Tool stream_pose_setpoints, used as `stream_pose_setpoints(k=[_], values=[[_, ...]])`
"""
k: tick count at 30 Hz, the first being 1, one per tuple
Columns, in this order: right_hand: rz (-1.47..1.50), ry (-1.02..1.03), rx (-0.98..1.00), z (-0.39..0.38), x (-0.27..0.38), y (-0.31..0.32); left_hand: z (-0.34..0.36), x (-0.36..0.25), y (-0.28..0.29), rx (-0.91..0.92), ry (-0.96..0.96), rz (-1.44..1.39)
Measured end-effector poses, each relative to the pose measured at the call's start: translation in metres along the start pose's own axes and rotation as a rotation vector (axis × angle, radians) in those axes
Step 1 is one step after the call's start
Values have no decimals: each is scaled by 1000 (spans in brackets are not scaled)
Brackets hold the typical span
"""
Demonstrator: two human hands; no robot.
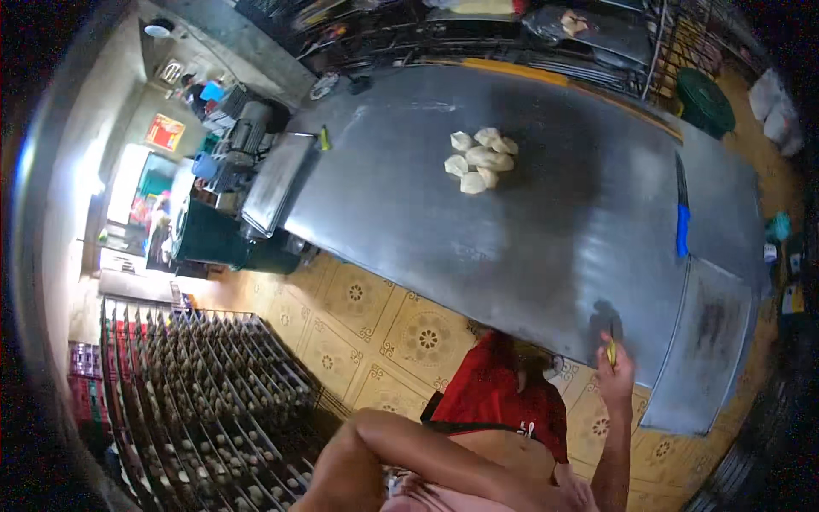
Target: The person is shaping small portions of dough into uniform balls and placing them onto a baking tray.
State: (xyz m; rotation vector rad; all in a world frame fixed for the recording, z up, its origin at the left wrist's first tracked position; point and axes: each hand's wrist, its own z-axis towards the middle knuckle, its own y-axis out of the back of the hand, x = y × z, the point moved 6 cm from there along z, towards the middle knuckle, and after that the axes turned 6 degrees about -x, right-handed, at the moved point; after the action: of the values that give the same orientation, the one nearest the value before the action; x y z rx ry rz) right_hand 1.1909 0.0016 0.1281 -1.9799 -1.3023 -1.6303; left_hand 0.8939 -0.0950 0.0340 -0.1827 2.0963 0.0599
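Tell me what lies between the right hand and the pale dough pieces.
Only bare grey metal tabletop, with dark shadow across it, lies between the right hand and the pale dough pieces; the head view shows this.

Big grey metal table (384,213), clump of pale lumps (486,158) toward the far side, blue-handled knife (682,229) over on the right, flat grey sheet (704,341) at the near right corner, plus some yellow-green thing (324,138) far left, tool maybe

Broad grey tabletop (384,196): smooth, semi-glossy metal. Rounded pale dough lumps (488,160): matt. Slim yellow tool handle (611,352): apparently plastic. Patterned yellow floor tiles (418,328): faintly glossy. Red shorts (490,388): matt cloth.
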Motion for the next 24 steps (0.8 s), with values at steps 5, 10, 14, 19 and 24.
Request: stream_pose_setpoints(k=[5, 10, 14, 19, 24], values=[[-225, 200, -21, 64, 20, -25, -61, -79, 239, 23, -32, -33], [-330, 75, -45, 117, 16, -36, -74, -71, 368, -50, 557, 981], [-317, 100, -133, 196, 40, -51, -19, -82, 467, -914, -84, 486], [-462, 188, -188, 318, 63, -56, 118, -185, 569, -1179, -129, 771], [-804, 359, -315, 380, 135, -67, 175, -188, 612, -1105, -223, 828]])
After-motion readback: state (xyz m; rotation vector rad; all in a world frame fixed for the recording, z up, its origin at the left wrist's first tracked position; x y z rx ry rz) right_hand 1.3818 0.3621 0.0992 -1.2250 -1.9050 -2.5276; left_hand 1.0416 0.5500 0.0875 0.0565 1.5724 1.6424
